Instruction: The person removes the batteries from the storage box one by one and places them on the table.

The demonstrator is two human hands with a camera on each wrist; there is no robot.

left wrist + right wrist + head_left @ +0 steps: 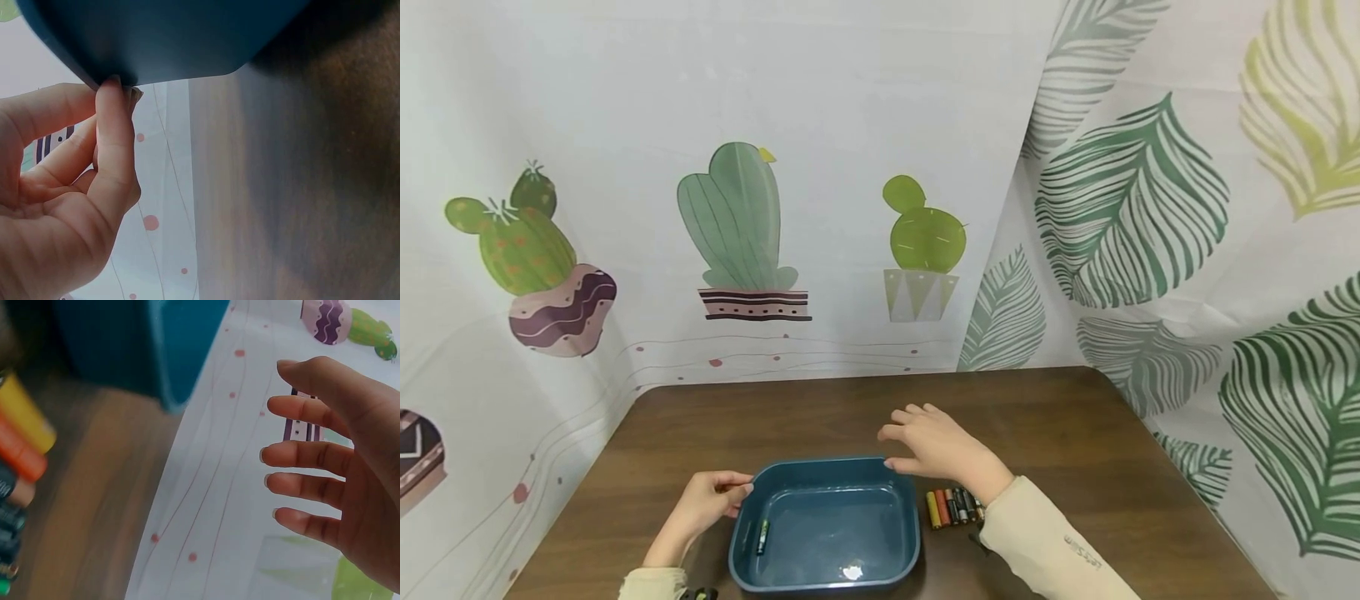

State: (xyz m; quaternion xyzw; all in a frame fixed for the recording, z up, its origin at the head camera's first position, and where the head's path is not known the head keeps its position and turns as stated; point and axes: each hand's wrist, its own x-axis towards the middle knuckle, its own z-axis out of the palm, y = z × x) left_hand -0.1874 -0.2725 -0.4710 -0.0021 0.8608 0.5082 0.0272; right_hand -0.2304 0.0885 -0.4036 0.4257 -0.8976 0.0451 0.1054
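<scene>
A deep blue rectangular tub (827, 473) stands on the table, with one dark battery (763, 537) lying by its left wall inside. My left hand (703, 502) pinches the tub's rim at the back left corner between thumb and fingers; the left wrist view shows the fingertips at the edge of the tub wall (169, 47). Raised over the back right corner, my right hand (936, 442) has its fingers spread and holds nothing. Just right of the tub, several batteries (953, 507) lie side by side, yellow, orange and dark ones, partly hidden by the right forearm.
The brown wooden table (760, 417) reaches back to a wall cloth (850, 100) printed with cacti and leaves. A small dark object (979, 543) lies beside the right sleeve, in front of the batteries.
</scene>
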